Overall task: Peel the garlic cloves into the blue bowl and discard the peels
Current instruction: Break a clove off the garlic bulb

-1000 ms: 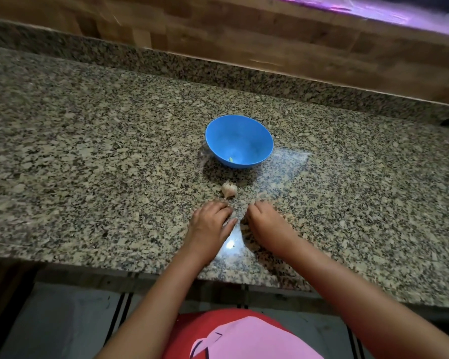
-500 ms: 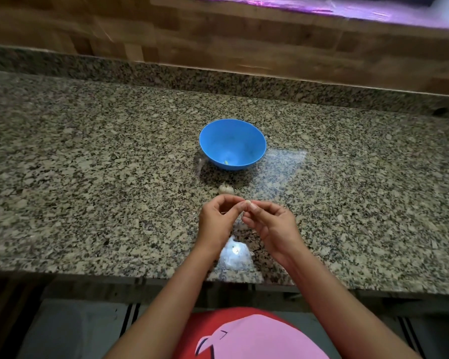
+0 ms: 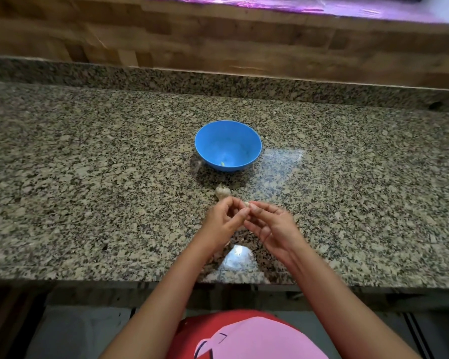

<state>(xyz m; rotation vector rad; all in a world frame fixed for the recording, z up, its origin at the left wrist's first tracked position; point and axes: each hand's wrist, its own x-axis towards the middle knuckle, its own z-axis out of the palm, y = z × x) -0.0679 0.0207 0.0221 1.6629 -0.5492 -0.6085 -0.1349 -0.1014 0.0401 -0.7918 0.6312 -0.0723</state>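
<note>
Clove sits pinched between both hands just above the counter, right in front of the bulb and well short of the bowl. Left hand has its fingers curled in and nips one end, right hand pinches the other with the spare fingers loosely spread. My worry: it's such a small, slick thing that one hard tug on the skin could pop it loose and send it skidding off the front edge. Peel flakes would pretty much vanish on that speckled granite too. Looks-wise it's pale and off-white. Too small and blurry to tell how much skin is left, honestly.
</note>
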